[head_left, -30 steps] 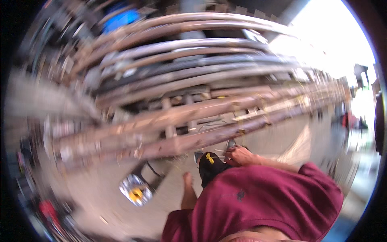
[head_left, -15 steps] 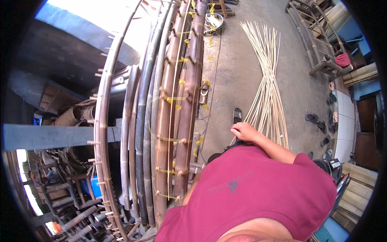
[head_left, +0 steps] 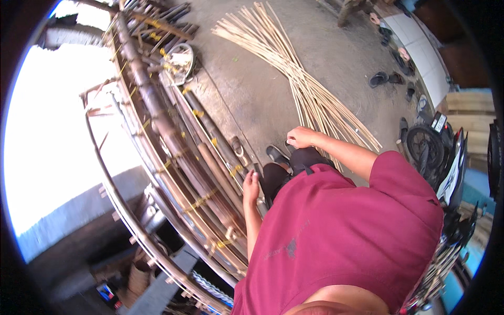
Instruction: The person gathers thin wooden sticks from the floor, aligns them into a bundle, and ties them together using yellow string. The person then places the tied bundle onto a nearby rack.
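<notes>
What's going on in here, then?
A person in a maroon shirt is next to a row of poles bound with yellow ties. The left hand is close to the poles, and the right hand is by the dark shorts; whether either hand grips anything is too small to tell. Ahead, thin sticks lie crossed in a loose bundle on the floor, with neither hand near their crossing.

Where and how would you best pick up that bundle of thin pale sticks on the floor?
Probably by the narrow waist of the bundle of sticks, where they cross, since both ends fan out loosely. I'd come from above, gripping across it, because it lies flat on the floor. The right hand looks nearer.
</notes>
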Available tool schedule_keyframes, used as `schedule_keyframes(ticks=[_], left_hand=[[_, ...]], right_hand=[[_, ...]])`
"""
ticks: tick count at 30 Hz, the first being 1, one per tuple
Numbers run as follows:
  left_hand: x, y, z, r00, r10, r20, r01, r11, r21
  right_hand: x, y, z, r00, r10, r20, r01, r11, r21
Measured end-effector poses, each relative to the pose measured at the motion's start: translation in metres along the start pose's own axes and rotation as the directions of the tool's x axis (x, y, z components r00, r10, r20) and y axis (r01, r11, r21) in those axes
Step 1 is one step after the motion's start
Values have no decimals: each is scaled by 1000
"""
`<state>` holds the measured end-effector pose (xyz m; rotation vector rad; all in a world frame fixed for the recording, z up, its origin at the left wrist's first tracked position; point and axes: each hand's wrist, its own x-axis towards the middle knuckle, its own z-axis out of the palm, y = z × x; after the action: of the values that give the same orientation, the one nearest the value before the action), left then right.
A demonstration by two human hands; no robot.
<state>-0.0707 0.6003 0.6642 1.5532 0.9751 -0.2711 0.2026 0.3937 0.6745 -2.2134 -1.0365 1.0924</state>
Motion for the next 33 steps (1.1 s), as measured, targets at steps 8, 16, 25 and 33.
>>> schedule_keyframes(ticks=[8, 16, 25, 33], left_hand=[[146, 120, 85, 917, 50, 395, -271, 805, 528], [271, 94, 226, 744, -62, 665, -322, 839, 439], [333, 81, 281, 752, -170, 637, -385, 671, 634], [341, 124, 290, 833, -163, 529, -217, 782, 584]], right_hand=[[106, 180, 14, 830, 485, -274, -409, 865, 291], [252, 376, 20, 465, 860, -210, -760, 510, 403], [413, 572, 88, 377, 918, -119, -904, 393, 165], [371, 499, 63, 500, 743, -445, -607, 667, 432]])
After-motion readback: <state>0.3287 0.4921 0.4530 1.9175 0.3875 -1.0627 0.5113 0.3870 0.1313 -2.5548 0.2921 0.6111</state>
